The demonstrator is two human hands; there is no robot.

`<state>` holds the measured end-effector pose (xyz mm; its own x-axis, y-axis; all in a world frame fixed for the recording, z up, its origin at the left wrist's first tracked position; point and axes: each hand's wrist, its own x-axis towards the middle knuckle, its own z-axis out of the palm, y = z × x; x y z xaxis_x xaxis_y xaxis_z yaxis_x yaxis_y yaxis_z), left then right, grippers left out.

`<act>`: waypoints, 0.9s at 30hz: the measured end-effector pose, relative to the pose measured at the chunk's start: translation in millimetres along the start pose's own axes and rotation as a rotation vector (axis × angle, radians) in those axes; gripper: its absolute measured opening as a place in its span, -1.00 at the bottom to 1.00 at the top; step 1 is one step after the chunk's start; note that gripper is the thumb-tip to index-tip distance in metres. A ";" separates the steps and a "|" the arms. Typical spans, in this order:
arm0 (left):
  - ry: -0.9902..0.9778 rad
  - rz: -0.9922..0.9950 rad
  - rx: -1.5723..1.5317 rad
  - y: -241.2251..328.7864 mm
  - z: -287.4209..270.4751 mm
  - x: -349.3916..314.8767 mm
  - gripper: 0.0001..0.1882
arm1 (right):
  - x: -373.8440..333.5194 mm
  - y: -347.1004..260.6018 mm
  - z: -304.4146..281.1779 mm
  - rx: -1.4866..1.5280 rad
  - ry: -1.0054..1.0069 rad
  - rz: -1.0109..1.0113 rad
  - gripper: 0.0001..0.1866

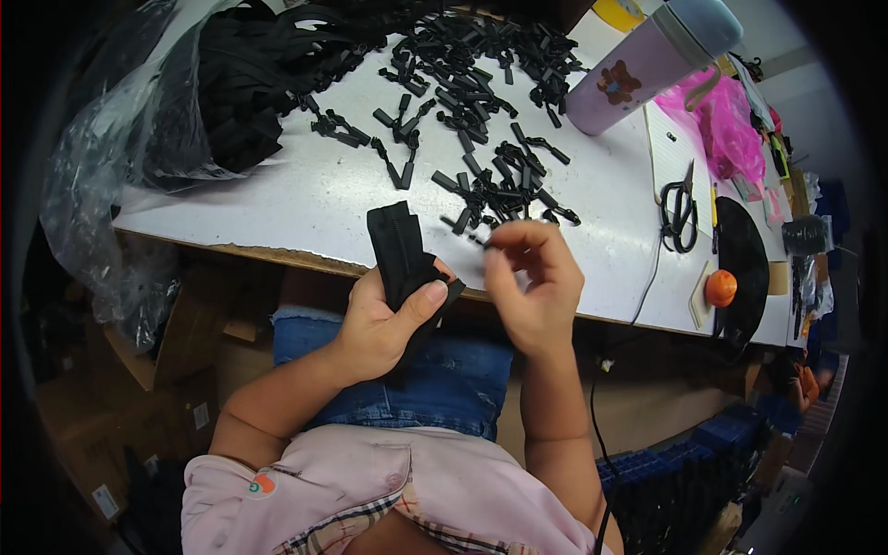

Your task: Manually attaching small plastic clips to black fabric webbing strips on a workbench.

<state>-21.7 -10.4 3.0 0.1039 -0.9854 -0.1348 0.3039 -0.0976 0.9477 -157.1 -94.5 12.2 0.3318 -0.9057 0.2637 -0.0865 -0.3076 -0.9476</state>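
Observation:
My left hand grips a folded black zipper tape over the table's front edge, thumb pressed on it. One end stands up above the fingers and the rest hangs below. Just to the right, my right hand is raised with thumb and forefinger pinched on a small black zipper slider, partly hidden by the fingertips. The two hands are apart. Beyond them, loose black zipper sliders with long pulls lie scattered over the white table, heaped thicker toward the back.
A clear plastic bag spilling black zipper tapes lies at the left. At the right stand a lilac bottle, black scissors, a notepad, a pink plastic bag and an orange round object. Cardboard boxes sit below left.

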 end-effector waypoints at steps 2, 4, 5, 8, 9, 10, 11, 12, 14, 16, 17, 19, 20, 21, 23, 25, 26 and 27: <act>-0.005 0.002 -0.016 0.1 2.9 1.5 -0.80 | -8.1 -10.4 1.8 0.137 -0.106 0.038 -0.90; 0.032 0.137 -0.015 -3.9 4.1 2.1 -0.87 | -9.1 -8.8 1.2 0.061 -0.195 -0.079 -0.90; 0.034 0.138 -0.013 -4.3 3.8 2.3 -0.87 | -8.4 -8.6 0.4 0.063 -0.196 -0.079 -0.90; 0.052 0.222 0.049 -4.1 2.9 3.9 -0.91 | -6.7 -9.7 -0.9 0.001 -0.187 -0.203 -0.89; 0.068 0.234 0.060 -3.8 3.1 4.2 -0.92 | -6.0 -11.0 -1.0 0.001 -0.192 -0.204 -0.88; 0.083 0.246 0.071 -3.6 3.1 4.6 -0.93 | -5.4 -11.8 -1.1 0.001 -0.197 -0.205 -0.87; 0.083 0.248 0.071 -3.7 2.5 4.5 -0.93 | -4.9 -12.2 -1.3 0.000 -0.196 -0.207 -0.87; 0.088 0.245 0.113 -3.9 1.2 4.0 -0.92 | -4.2 -12.7 -1.6 -0.015 -0.203 -0.222 -0.86; 0.094 0.245 0.154 -3.7 -0.1 4.0 -0.91 | -3.4 -12.2 -2.7 -0.031 -0.210 -0.240 -0.85; 0.080 0.233 0.168 -3.2 -1.4 4.9 -0.91 | -3.3 -8.9 -4.1 -0.025 -0.223 -0.260 -0.82; 0.082 0.236 0.168 -2.4 -2.1 4.5 -0.91 | -3.1 -9.2 -3.9 -0.024 -0.224 -0.263 -0.82; 0.051 0.185 0.240 -0.7 -3.0 3.5 -0.90 | -3.0 -10.4 -4.3 -0.078 -0.255 -0.260 -0.79; 0.049 0.189 0.238 -1.0 -3.8 4.2 -0.90 | -2.7 -10.2 -4.6 -0.082 -0.254 -0.263 -0.79; 0.054 0.188 0.240 -1.9 -4.7 5.1 -0.90 | -2.6 -9.2 -4.5 -0.116 -0.264 -0.298 -0.78; 0.066 0.194 0.247 -2.3 -5.4 5.6 -0.90 | -2.1 -8.3 -2.5 -0.145 -0.278 -0.341 -0.77; 0.125 0.201 0.113 -3.8 -3.0 5.5 -0.87 | -3.9 -7.5 0.6 -0.177 -0.249 -0.377 -0.78; 0.127 0.203 0.113 -3.4 -2.2 5.7 -0.87 | -7.8 -8.1 4.9 -0.176 -0.251 -0.379 -0.78; 0.159 0.228 0.087 -2.8 -1.4 5.8 -0.86 | -13.9 -9.1 11.5 -0.063 -0.129 -0.227 -0.82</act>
<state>-20.6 -15.6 -0.8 0.3092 -0.9498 0.0470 0.1739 0.1051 0.9791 -150.1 -75.8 15.1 0.4658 -0.7679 0.4396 -0.0533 -0.5203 -0.8523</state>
